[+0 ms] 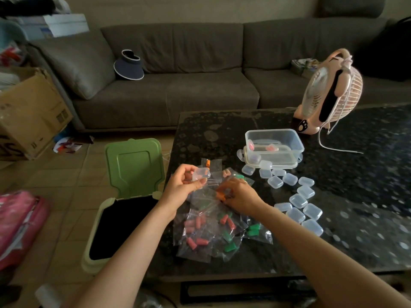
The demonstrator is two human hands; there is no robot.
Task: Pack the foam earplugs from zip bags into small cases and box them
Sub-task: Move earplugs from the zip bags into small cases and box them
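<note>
Pinching a clear case, left hand; right hand, grip round orange earplugs, fingertips blurred.

No legible text anywhere. Cardboard box on the floor left of the table: a square code-like patch and small black symbols on its side, plus big black letters at its lower edge, cut off by the frame. None readable. White boxes past the sofa's left end: blue label patch, blurred. Fan at the table's far edge: black paw-print sign on its base, the only clear mark. Faint dark marks on its front hub, can't make them out. Magazine on the sofa seat: printed cover, too small to read.
</note>
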